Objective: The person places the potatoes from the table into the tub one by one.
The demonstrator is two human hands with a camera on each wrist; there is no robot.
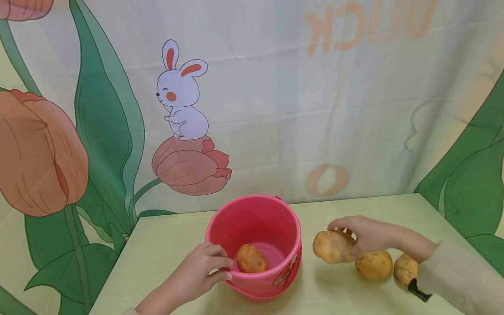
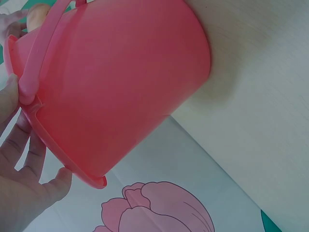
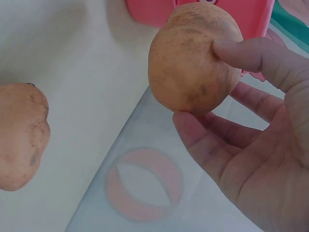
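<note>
Gripping a potato in the right hand, thumb and curled fingers closed round it; it is held clear of the desk, just right of the pink bucket. In the right wrist view the potato is seen close to the bucket wall, not yet above the rim. The bucket rim is pinched by the left hand, thumb outside and fingers over the edge, so the bucket is steadied. One potato in the bucket is already lying on its floor. Two more potatoes are left on the desk by the right forearm, one partly hidden behind the sleeve. Step in hand, as judged: transfer of potatoes into the bucket, second piece lifted and on its way. Next move would call for a lift over the near rim, a short carry left above the opening, then release low enough to avoid bounce; the left grip should be kept on the rim so the bucket is not tipped. Backdrop: printed curtain with a rabbit and tulips
</note>
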